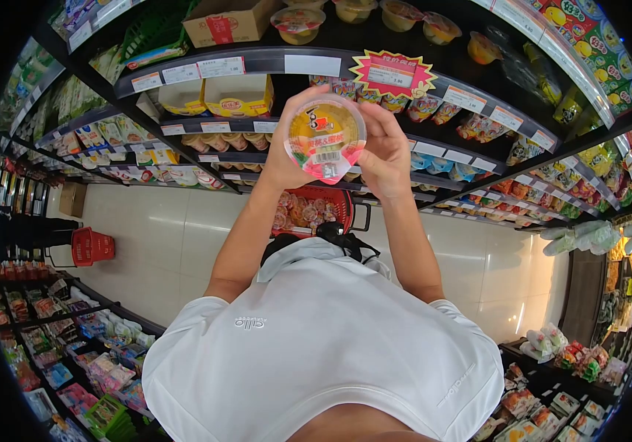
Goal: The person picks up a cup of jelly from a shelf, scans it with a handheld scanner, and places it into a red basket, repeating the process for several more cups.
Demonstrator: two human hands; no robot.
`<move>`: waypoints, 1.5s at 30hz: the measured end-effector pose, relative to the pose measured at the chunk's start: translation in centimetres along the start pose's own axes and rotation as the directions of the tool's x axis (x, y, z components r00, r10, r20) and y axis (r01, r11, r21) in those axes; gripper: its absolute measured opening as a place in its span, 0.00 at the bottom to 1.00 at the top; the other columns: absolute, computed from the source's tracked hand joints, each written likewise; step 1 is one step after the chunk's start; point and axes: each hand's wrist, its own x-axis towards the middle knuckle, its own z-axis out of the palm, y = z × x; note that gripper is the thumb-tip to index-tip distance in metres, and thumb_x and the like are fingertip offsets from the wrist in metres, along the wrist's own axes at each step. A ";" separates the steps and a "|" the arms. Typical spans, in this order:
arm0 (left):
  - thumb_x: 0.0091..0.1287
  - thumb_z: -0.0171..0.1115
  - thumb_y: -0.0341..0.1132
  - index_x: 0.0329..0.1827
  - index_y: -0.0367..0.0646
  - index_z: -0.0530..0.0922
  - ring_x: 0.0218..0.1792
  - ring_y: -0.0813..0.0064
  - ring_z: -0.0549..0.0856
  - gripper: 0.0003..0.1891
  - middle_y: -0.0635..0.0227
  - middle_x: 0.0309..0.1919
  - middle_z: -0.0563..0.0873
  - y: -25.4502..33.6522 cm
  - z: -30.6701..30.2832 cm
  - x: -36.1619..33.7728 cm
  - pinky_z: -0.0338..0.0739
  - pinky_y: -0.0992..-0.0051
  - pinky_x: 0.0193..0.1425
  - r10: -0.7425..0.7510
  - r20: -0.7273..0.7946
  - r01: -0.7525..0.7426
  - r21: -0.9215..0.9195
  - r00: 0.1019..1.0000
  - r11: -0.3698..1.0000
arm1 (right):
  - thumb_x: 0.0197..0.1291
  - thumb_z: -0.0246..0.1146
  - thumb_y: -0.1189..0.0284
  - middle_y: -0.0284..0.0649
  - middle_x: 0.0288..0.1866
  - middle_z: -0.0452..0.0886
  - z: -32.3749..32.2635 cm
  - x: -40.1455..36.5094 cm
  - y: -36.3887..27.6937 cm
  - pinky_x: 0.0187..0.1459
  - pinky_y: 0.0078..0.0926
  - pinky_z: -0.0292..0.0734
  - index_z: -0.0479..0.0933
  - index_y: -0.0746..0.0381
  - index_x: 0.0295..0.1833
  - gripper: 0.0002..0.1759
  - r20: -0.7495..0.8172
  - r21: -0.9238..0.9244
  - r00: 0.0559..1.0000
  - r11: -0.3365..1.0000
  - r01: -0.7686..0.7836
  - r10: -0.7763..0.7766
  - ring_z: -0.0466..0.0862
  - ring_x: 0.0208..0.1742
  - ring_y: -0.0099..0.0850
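A round, clear fruit jelly cup [325, 132] with orange-yellow contents and a printed film lid is held up before the shelf, its lid and barcode facing me. My left hand [286, 157] is closed round its left side. My right hand [388, 158] grips the right rim, thumb at the lid's edge and fingers partly behind the cup. Similar fruit cups [298, 23] stand in a row on the upper shelf. Below my hands, a red basket [346, 208] holds several small packaged items, partly hidden by my arms and body.
Shelves with a price-tagged edge [284, 62] curve across the front. A cardboard box [226, 22] and yellow cartons [238, 96] sit on them. At left, a person in dark clothes [32, 230] is beside another red basket [93, 247]. Stocked displays [102, 361] stand behind me.
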 end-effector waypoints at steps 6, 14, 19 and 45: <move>0.39 0.84 0.29 0.74 0.38 0.61 0.65 0.71 0.75 0.55 0.61 0.68 0.72 -0.1 0.1 -0.1 0.70 0.71 0.70 -0.017 -0.024 0.016 -0.014 1.000 1.000 | 0.51 0.77 0.78 0.47 0.69 0.75 0.3 0.0 -0.1 0.67 0.34 0.69 0.65 0.66 0.71 0.42 -0.012 -0.090 0.999 0.996 0.029 -0.030 0.74 0.69 0.35; 0.41 0.84 0.28 0.74 0.38 0.61 0.64 0.72 0.76 0.54 0.63 0.65 0.73 0.5 0.0 -0.3 0.72 0.71 0.69 -0.013 -0.022 0.013 -0.013 1.000 1.000 | 0.52 0.77 0.76 0.48 0.69 0.74 0.7 0.1 0.0 0.67 0.37 0.70 0.64 0.66 0.72 0.43 0.065 -0.206 0.990 0.969 0.138 -0.127 0.74 0.69 0.36; 0.41 0.84 0.28 0.74 0.39 0.61 0.63 0.72 0.77 0.54 0.63 0.64 0.74 0.7 -0.1 -0.7 0.72 0.71 0.69 -0.030 -0.052 0.028 -0.029 0.998 0.999 | 0.52 0.77 0.75 0.48 0.69 0.74 1.1 -0.1 0.2 0.66 0.37 0.71 0.65 0.67 0.71 0.42 0.051 -0.226 0.992 0.966 0.128 -0.119 0.75 0.68 0.36; 0.41 0.86 0.31 0.74 0.39 0.61 0.64 0.71 0.76 0.55 0.62 0.65 0.74 1.9 -0.8 -2.1 0.71 0.71 0.70 0.003 -0.081 0.002 0.053 0.997 0.999 | 0.62 0.67 0.78 0.50 0.67 0.76 3.5 -1.0 1.2 0.65 0.34 0.72 0.73 0.70 0.65 0.26 -0.082 -0.093 0.994 0.994 0.064 -0.072 0.79 0.62 0.34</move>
